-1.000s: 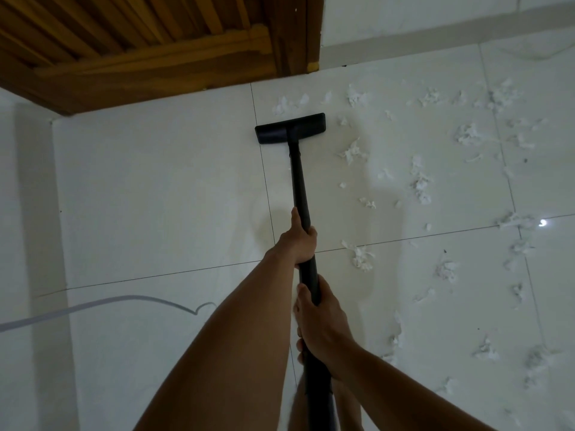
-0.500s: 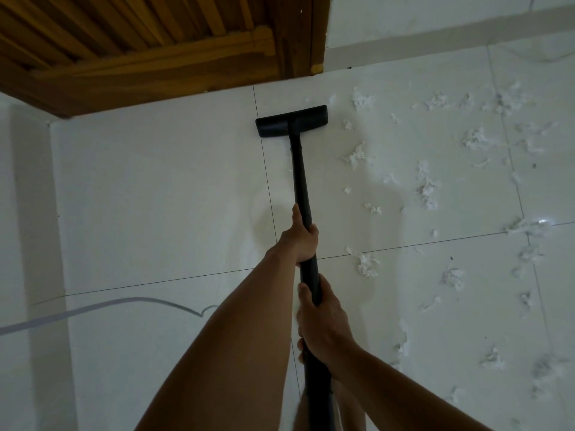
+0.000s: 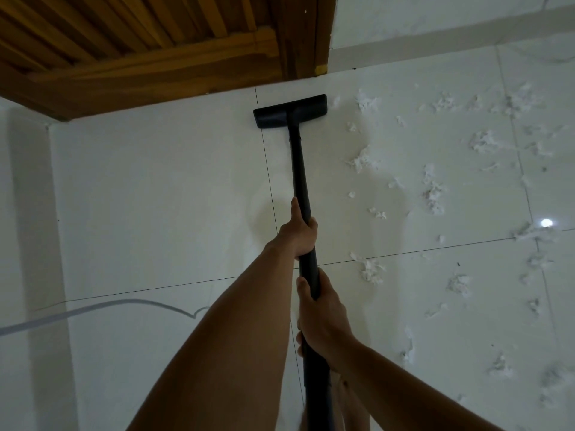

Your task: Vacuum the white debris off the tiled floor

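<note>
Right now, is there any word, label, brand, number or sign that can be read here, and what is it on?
None can be read.
The black wand and nozzle show no brand or label.
The floor, the wooden door and the wall show no writing.

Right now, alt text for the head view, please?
Two hands grip a black vacuum wand, left hand ahead of right hand, its floor head on the white tiled floor by a wooden door. White debris lies scattered right of the wand; a thin cable lies left.
</note>
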Tool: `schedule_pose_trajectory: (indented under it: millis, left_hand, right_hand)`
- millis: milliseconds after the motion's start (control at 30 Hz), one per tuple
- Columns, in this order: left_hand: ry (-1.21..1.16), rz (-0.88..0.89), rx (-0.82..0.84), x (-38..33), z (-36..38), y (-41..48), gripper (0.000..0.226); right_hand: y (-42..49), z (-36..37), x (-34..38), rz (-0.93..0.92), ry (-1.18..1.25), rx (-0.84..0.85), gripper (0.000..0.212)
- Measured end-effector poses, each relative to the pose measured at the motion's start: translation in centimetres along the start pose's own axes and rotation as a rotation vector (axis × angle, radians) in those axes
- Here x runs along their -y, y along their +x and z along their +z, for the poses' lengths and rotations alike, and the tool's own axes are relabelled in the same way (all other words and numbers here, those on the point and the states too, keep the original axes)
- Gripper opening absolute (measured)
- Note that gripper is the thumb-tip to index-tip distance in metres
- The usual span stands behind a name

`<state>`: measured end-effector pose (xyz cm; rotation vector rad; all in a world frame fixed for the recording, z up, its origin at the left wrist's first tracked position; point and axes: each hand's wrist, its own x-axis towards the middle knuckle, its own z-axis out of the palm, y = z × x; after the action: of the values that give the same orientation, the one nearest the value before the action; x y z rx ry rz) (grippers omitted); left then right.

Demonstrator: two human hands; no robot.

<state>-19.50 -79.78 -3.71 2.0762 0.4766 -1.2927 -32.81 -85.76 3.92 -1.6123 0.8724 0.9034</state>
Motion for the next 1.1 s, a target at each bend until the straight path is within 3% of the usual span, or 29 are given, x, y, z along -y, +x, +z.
schedule_pose_trajectory:
  millis: [267,433,633,1100]
  left_hand:
    - [0.017,-0.014,0.012,-1.4,-1.4,0.4,0.07]
    - [0.001,-0.042,0.051,-3.7,-4.5,-1.6,0.07]
    - [-0.065,-0.053,0.1,-7.2,-8.7,-4.6,0.072]
    - [-0.052,-0.168,0.139,-10.7,-16.6,-0.3,0.068]
  right_hand:
    - [-0.2,-0.7,2.7,0.04,0.023,0.015,0.032]
    - [-3.0,-1.6,7.7,0.125,0.142,0.048,0.019]
    - [-6.4,-2.4,13.8,0.164,0.224,0.059,0.022]
    - [-3.4,-2.2,24.9,0.328,0.273,0.129,0.026]
